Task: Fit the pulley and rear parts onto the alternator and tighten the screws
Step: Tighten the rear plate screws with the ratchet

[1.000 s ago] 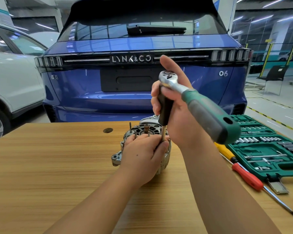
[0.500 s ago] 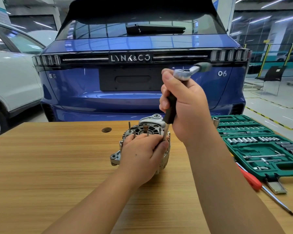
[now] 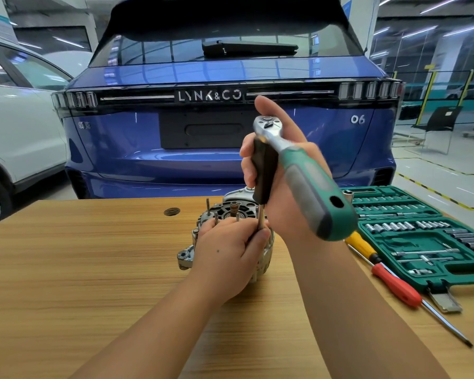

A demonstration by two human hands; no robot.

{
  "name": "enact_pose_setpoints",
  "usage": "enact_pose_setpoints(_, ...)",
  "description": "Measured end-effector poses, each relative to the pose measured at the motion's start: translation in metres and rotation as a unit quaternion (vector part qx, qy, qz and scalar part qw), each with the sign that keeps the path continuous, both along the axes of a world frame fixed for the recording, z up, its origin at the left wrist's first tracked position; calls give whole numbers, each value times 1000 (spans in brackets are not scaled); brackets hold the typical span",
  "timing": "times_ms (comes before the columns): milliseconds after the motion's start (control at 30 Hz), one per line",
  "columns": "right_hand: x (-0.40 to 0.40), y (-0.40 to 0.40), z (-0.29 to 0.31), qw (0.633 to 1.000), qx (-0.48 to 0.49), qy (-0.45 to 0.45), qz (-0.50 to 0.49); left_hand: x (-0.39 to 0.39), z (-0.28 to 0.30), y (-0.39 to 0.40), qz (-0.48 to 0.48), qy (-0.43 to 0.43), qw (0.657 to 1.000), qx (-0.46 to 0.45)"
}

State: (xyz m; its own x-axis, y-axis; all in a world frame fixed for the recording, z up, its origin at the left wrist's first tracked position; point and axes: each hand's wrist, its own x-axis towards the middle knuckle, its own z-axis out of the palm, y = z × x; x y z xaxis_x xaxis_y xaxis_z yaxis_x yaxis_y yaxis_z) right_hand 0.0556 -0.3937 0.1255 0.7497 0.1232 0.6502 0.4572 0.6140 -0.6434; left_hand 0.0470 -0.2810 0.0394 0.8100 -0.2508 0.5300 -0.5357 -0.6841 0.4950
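Standing on the wooden tabletop [image 3: 66,269], the alternator [image 3: 231,214] sits rear face up, with several studs and a central shaft poking upward from its dark end plate. The left hand [image 3: 227,255] covers the near side of the housing, its fingers curled over the rim and pinching the thin metal shank [image 3: 261,218] of the driver tool where it meets the alternator. The right hand [image 3: 279,192] is wrapped around the black driver handle [image 3: 263,173], holding it upright above that shank. A ratchet wrench [image 3: 298,170] sits on top of the driver handle, its chrome head by the thumb and its green-and-grey grip jutting toward the camera over the right wrist. To the right lies an open green socket set case [image 3: 427,242] filled with sockets and bits. Beside the case, near the right forearm, a yellow-handled screwdriver [image 3: 360,243] and a red-handled screwdriver [image 3: 397,287] lie on the tabletop. Behind the tabletop is the tail of a blue car [image 3: 148,149], with a white car [image 3: 17,132] to its left
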Motion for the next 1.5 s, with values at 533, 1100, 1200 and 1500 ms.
enact_pose_setpoints(533, -2, 4, -3, 996, -42, -11, -79, 4, -1, 0, 1, -16, 1000, 22)
enact_pose_setpoints(1100, -7, 7, 1, 996, -60, -12, -58, 3, -4, 3, -9, 16, 1000, -15)
enact_pose_setpoints(1200, -7, 7, 1, 985, -48, -2, -168, 4, -4, 2, -2, -13, 1000, 25)
enact_pose_setpoints(1500, -2, 8, -3, 993, -52, -59, -82, 7, -6, 3, -3, -25, 999, 25)
